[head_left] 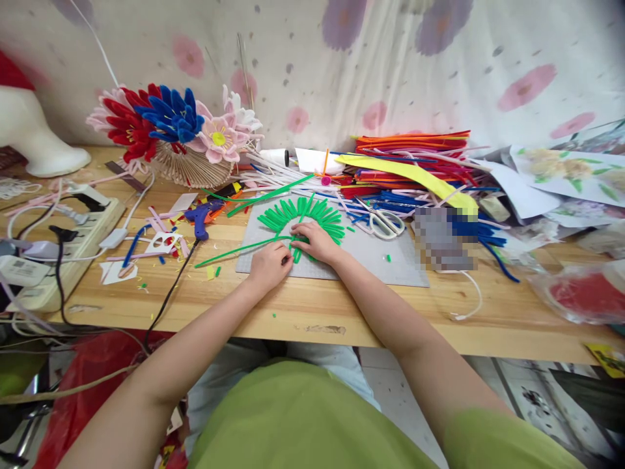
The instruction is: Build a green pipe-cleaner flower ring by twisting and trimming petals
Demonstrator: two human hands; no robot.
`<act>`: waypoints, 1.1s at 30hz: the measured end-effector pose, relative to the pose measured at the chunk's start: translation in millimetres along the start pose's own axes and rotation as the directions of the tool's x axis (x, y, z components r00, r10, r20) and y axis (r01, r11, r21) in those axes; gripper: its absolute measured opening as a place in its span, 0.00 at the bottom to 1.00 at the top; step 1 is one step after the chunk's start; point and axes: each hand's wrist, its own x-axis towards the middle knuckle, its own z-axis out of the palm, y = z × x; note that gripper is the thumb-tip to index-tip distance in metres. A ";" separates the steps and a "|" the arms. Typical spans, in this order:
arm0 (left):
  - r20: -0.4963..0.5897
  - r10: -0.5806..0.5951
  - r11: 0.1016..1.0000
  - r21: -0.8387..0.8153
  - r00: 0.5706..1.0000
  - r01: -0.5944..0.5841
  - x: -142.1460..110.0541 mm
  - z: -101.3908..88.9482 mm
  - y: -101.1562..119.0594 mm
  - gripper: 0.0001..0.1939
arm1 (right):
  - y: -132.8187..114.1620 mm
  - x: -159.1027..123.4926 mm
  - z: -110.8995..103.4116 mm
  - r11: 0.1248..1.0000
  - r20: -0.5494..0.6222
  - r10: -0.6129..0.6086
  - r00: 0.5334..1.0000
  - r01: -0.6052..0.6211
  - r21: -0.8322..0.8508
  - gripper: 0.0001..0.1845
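Note:
Many short green pipe cleaner pieces (325, 212) lie fanned out on a grey cutting mat (390, 264). My left hand (271, 266) is curled at the near left of this fan. A long green pipe cleaner (229, 252) slants in from the left and runs to its fingertips. My right hand (316, 242) rests over the near middle of the fan, its bent fingers closed at the same spot, close to my left fingertips. Exactly how the fingers grip is partly hidden. A few green offcuts (388, 258) are scattered on the mat.
White-handled scissors (385, 223) lie on the mat's right. A blue glue gun (200, 218) with a black cord sits left. Behind are pipe cleaner bundles (410, 143) and fluffy flowers (173, 116). A power strip (81, 251) stands far left; a blurred rectangle (442, 238) lies right.

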 end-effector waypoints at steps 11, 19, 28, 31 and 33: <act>0.039 -0.253 0.965 0.076 0.967 0.249 0.0 -0.1 7.4 0.14 | -1.9 -1.6 1.5 0.999 -0.051 0.010 0.999 -0.011 -0.031 0.11; 0.065 -0.200 0.973 0.130 0.978 0.190 -0.6 -5.5 16.5 0.12 | -4.4 0.0 -1.1 0.994 -0.093 -0.032 0.995 0.022 -0.106 0.09; -0.010 -0.325 0.937 -0.141 0.946 0.320 6.7 0.0 1.2 0.08 | -11.3 -2.4 -5.8 0.993 -0.191 -0.045 0.981 0.023 -0.114 0.07; 0.009 -0.315 0.935 -0.169 0.949 0.311 8.8 3.0 -2.9 0.08 | -19.7 -7.6 -11.7 0.995 -0.101 -0.091 0.991 0.085 -0.058 0.04; 0.020 -0.307 0.937 -0.170 0.952 0.306 9.9 4.5 -5.1 0.09 | -24.2 -11.1 -13.6 0.993 0.016 -0.116 0.993 0.117 -0.033 0.04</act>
